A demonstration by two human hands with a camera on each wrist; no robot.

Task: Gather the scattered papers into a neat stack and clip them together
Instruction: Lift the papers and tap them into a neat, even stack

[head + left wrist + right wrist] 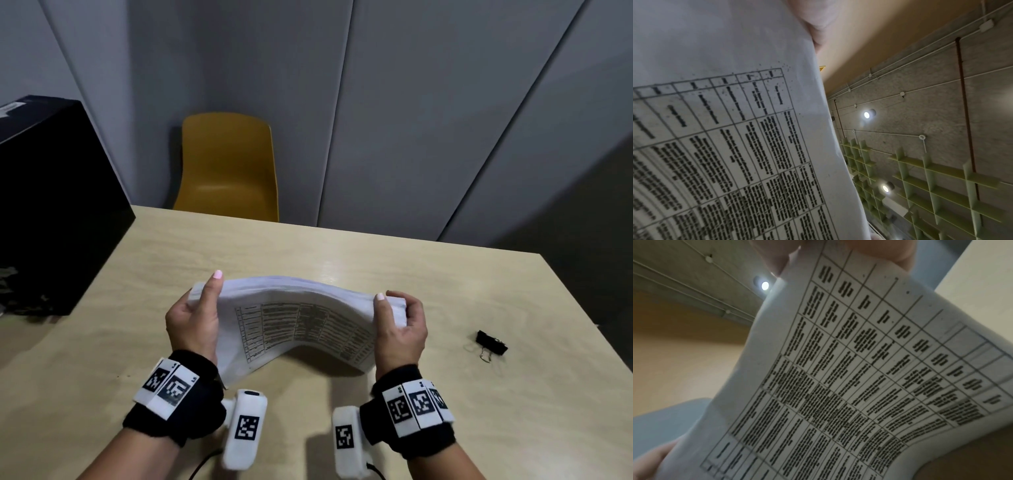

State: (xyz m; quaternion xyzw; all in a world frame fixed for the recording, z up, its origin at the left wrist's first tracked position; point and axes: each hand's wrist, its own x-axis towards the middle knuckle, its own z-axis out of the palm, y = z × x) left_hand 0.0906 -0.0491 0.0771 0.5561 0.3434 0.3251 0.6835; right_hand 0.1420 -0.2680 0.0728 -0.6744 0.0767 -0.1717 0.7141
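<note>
A stack of white papers (298, 322) printed with a table stands on its lower edge on the wooden table (411, 281), bowed upward in the middle. My left hand (197, 317) grips its left end, thumb in front and fingers behind. At the right end my right hand (399, 325) grips the same way. The printed sheet (725, 129) fills the left wrist view, and the same printed sheet (849, 378) fills the right wrist view. A black binder clip (490, 343) lies on the table to the right of my right hand, untouched.
A black box (54, 205) stands on the table's left side. A yellow chair (227, 168) sits behind the far edge, before grey wall panels. The table ends close beyond the clip on the right.
</note>
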